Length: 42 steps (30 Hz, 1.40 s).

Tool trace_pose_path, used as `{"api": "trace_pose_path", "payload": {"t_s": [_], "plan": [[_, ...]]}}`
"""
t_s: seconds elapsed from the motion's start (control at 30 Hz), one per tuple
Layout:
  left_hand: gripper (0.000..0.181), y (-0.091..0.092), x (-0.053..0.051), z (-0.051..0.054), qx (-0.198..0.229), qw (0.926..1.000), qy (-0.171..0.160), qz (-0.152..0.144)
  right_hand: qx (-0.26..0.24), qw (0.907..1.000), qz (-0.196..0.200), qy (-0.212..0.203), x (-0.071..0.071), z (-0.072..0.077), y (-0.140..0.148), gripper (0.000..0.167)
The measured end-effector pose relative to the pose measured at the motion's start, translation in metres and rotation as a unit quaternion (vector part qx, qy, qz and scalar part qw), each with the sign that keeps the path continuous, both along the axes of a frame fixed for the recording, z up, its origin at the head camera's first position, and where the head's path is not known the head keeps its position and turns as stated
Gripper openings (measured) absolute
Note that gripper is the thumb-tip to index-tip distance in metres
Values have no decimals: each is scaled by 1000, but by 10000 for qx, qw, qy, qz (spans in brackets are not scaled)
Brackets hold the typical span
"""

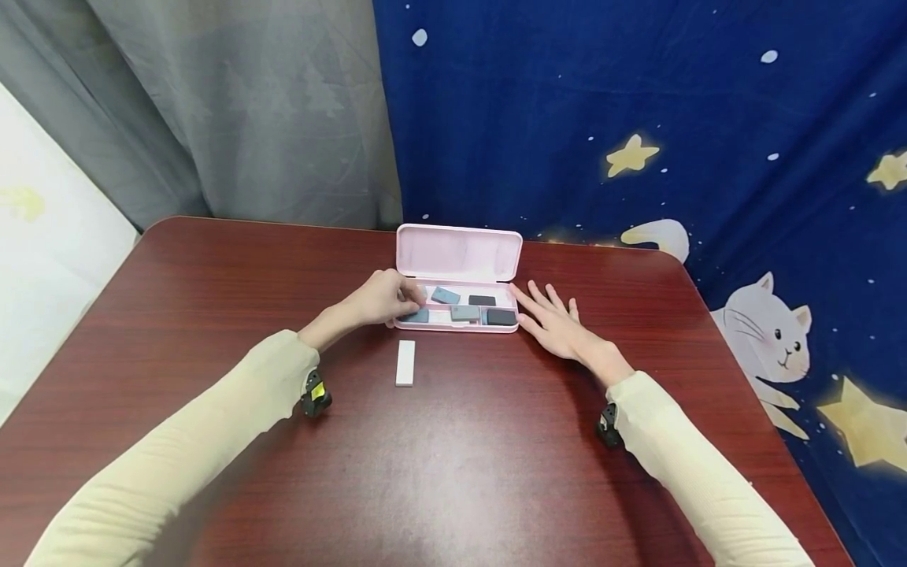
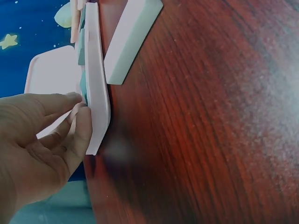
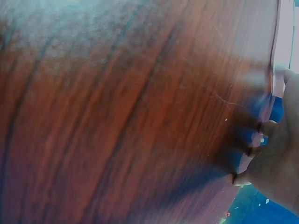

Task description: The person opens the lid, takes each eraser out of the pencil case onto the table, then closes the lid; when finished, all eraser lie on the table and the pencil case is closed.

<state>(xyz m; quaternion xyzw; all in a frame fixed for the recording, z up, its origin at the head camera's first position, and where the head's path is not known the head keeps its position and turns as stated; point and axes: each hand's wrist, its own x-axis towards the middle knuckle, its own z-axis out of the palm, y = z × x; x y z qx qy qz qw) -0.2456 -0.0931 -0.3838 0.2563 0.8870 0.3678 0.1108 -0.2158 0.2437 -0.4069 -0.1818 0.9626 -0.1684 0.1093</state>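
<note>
A pink pencil case [image 1: 459, 329] lies on the table with its lid [image 1: 458, 252] raised at the back. Inside are several small rectangular blocks: a blue block [image 1: 446, 295], a grey-blue block [image 1: 465, 313] and dark blocks [image 1: 501, 317]. At the case's left end, my left hand [image 1: 383, 298] pinches another blue block [image 1: 416, 316] with thumb and fingertips; the fingers partly cover it in the left wrist view. My right hand [image 1: 556, 327] rests with spread fingers against the case's right end, nothing in its grasp.
A white rectangular bar [image 1: 405, 363] lies on the table just in front of the case's left part. The reddish-brown wooden table [image 1: 453, 472] extends around it. Behind the far edge hang a grey curtain [image 1: 283, 118] and a blue star-patterned curtain [image 1: 524, 118].
</note>
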Motion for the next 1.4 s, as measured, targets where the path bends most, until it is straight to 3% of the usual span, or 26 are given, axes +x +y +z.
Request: {"api": "trace_pose_path", "payload": {"t_s": [0.27,0.4,0.6,0.73,0.93,1.03,1.23,1.4], "plan": [[4,2,0,-1,-182,9982,503,-257,0,10000,-19,-35,0,-2,-1,58],[10,1,-1,-1,-82,9982,568,-160,-1,10000,-16,-54,0,-1,-1,59],[12,-1,-1,1,221,9992,322,-96,43,10000,-58,-60,0,-1,0,58],[11,-1,-3,-1,681,9976,89,109,62,10000,-58,-38,0,-2,0,58],[13,-1,-2,-4,1587,9834,-779,415,-13,10000,-34,-39,0,-1,1,58],[14,-3,-1,-6,1552,9831,-816,535,3,10000,-43,-53,0,-1,1,58],[34,-5,-1,-9,1879,9733,-1288,276,30,10000,-56,-60,-1,-1,1,58],[48,-6,4,-11,1926,9761,-1003,15,15,10000,-56,-52,-1,-2,2,58]]}}
